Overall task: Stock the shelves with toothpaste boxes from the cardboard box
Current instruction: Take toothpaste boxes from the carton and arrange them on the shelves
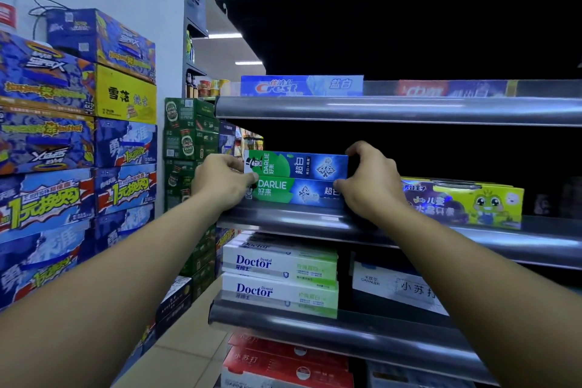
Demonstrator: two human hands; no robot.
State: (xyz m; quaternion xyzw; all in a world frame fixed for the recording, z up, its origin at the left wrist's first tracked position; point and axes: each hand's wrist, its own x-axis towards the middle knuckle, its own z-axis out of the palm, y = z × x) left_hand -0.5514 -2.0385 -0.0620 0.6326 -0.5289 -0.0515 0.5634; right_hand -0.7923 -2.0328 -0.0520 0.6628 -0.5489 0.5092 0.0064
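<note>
A person's left hand [220, 181] and right hand [371, 181] each clasp one end of two stacked Darlie toothpaste boxes [299, 167], fingers curled over the top box, at the front left of the middle shelf [283, 219]. Further right on that shelf lies a yellow-green children's toothpaste box [466, 201]. The shelf above it carries a Crest box [302, 85]; the one below, two stacked Doctor boxes [280, 264].

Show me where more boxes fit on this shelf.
Bare shelf shows right of the frog box. A narrower gap lies between it and the Darlie stack, filled by the right hand. The left end is crowded by the left hand.
</note>
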